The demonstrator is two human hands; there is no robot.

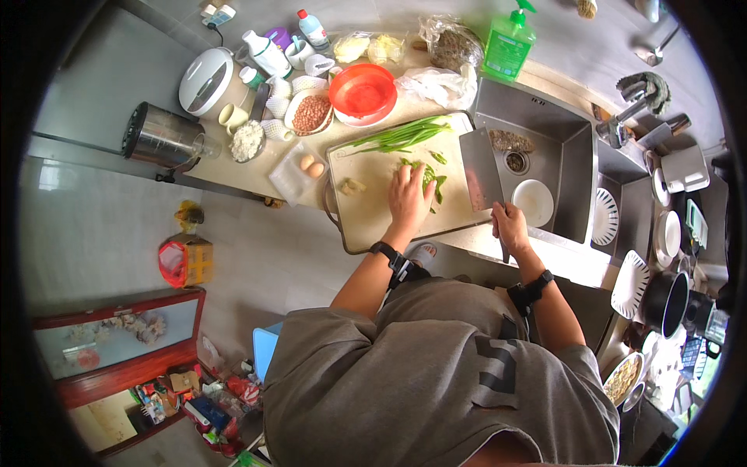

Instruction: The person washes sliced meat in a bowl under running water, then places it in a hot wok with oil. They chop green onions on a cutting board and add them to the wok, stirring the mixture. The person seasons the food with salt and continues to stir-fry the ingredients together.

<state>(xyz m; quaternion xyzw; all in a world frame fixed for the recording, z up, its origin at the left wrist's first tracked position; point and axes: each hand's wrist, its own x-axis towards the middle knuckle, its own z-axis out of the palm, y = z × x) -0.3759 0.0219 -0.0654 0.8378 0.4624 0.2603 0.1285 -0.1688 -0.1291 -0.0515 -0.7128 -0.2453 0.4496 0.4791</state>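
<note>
My right hand (510,227) grips the handle of a cleaver (483,169), whose broad blade lies over the right edge of the cutting board (373,225) and the rim of the sink. On the board, my left hand (412,195) touches sliced green peppers (439,190) with bent fingers; whether it holds any cannot be told. Above it lies a bunch of green scallions (402,135). A small pale piece of food, perhaps ginger (352,186), sits at the board's left. Two brown eggs (311,166) rest in a clear plastic tray (286,181) beside the board.
Behind the board stand a red plastic bowl (363,92), a bowl of peanuts (311,113) and a green pump bottle (509,46). The steel sink (543,105) to the right holds a white bowl (533,202). A rice cooker (207,82) and a steel container (166,133) are at left.
</note>
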